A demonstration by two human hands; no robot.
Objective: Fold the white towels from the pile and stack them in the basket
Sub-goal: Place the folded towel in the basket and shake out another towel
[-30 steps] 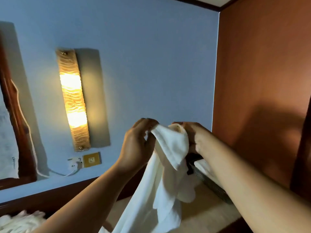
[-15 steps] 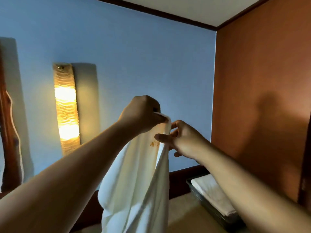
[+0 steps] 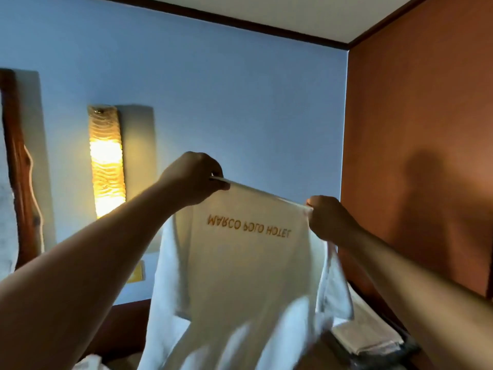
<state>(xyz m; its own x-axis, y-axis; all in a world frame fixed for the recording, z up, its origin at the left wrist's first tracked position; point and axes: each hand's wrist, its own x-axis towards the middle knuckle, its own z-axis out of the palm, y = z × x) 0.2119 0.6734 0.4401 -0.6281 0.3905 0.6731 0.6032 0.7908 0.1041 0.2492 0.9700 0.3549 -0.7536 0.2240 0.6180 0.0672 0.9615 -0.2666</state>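
Head view: towel [image 3: 248, 276] hangs up-left of basket [image 3: 409, 347].
Hands: left hand [image 3: 190, 178], right hand [image 3: 329, 218] each pinch a top corner.
Handling: I judge it soft, light; hold the corners.

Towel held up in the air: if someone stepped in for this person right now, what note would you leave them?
The left grip pinches one top corner of the white towel; the right grip pinches the other.
It hangs spread out, lettering upside down, not yet folded.
The basket, lower right, already holds folded towels.
Left to do: fold this one, stack it in the basket, then take more from the pile, which is not clearly in view.
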